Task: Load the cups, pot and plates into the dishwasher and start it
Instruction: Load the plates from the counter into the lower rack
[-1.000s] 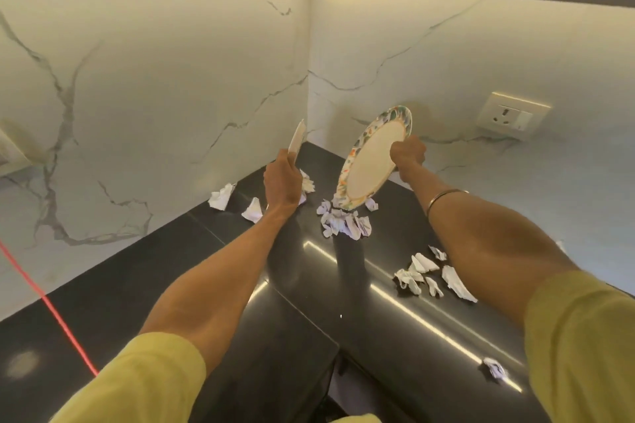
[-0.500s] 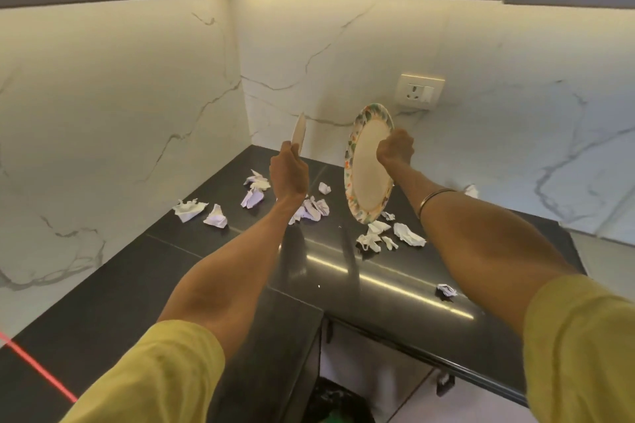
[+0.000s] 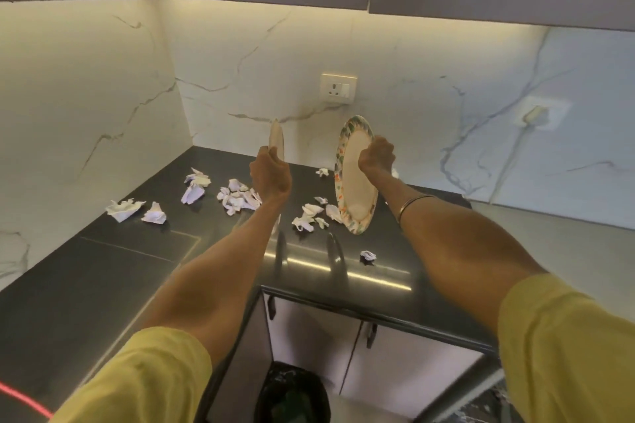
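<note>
Above the black countertop (image 3: 343,271), my left hand (image 3: 269,175) and right hand (image 3: 376,156) each clamp curled fingers on a stiff, breakable plate's rim: plain plate (image 3: 276,139), floral-rimmed plate (image 3: 355,182).

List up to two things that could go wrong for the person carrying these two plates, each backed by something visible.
1. Each plate is held on edge by one hand, the left hand on the plain plate, the right hand on the patterned plate; either grip could slip.
2. The patterned plate's lower rim hangs close to the black countertop and might knock it.
</note>
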The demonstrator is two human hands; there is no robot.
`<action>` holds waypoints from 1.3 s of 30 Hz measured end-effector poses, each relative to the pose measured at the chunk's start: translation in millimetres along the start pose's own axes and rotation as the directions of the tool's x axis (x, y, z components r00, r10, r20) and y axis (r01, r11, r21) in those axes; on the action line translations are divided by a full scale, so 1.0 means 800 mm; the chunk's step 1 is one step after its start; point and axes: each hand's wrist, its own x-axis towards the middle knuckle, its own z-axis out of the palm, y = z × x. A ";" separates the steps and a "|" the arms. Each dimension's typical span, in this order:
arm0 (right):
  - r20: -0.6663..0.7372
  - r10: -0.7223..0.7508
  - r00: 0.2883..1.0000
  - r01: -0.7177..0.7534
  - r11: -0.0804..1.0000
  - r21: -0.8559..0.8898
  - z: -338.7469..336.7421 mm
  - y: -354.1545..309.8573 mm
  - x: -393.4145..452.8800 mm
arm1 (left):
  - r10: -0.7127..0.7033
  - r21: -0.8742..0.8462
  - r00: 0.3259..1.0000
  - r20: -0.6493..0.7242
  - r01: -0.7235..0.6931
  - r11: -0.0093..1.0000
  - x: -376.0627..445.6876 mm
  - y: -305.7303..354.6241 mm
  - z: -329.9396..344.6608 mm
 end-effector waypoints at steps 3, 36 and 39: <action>-0.003 0.009 1.000 -0.009 1.000 -0.028 -0.027 0.031 -0.017 | -0.001 0.018 1.000 0.026 0.000 1.000 -0.042 0.016 0.002; -0.329 0.299 0.896 -0.332 0.942 -0.050 -0.249 0.237 -0.336 | 0.220 -0.200 0.841 0.494 -0.136 0.970 -0.383 0.077 -0.077; -0.339 0.325 0.883 -0.365 0.929 -0.060 -0.268 0.259 -0.366 | 0.220 -0.215 0.823 0.524 -0.122 0.969 -0.424 0.083 -0.088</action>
